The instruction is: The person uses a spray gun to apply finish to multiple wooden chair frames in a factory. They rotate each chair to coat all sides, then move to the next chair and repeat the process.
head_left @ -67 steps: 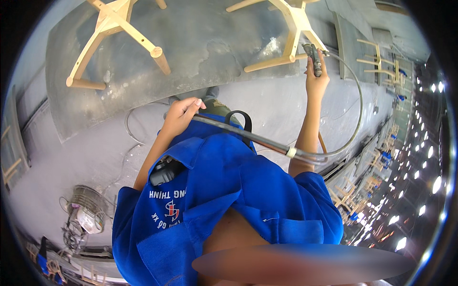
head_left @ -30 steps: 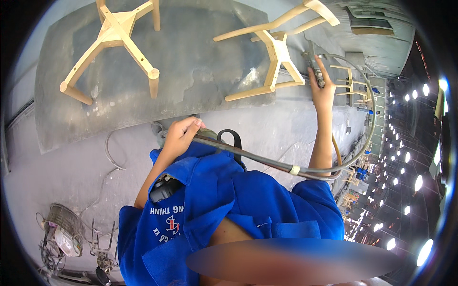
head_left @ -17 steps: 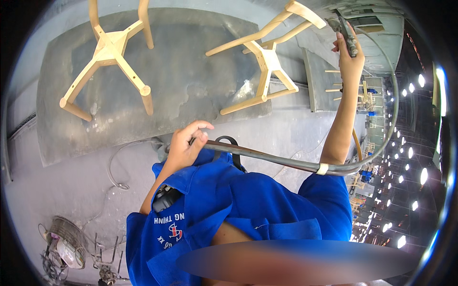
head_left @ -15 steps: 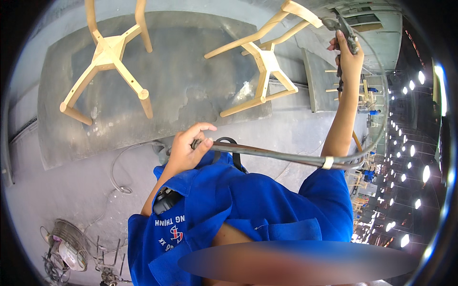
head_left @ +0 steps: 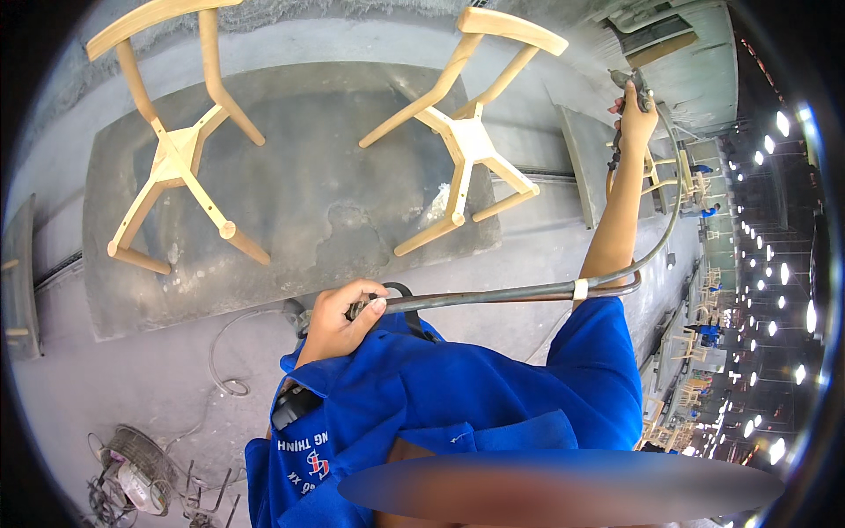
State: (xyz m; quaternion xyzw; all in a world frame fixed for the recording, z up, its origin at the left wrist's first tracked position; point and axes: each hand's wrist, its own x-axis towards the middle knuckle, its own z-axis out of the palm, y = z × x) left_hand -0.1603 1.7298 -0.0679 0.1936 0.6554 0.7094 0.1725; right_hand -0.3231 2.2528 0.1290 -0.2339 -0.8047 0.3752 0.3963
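Observation:
My right hand is raised at the far right, its fingers wrapped round a dark metal spray gun. Hoses run from the gun down past my right arm. In front of my chest, my left hand grips the bundled hoses, which a pale band ties together. Two bare, light wooden chair frames without seats rest on a grey slab-like table. The right chair frame is nearer the gun, with a gap between them. The left chair frame is farther off.
The grey table spans the area ahead; a smaller board stands to its right. A round wire-guarded fan and metal stands are at lower left, and a thin hose curls on the floor. More chairs and people line the far right.
My right hand with the spray gun has moved away from the right chair frame's top rail. The view has shifted, showing more of both chair backs. My left hand still grips the hoses.

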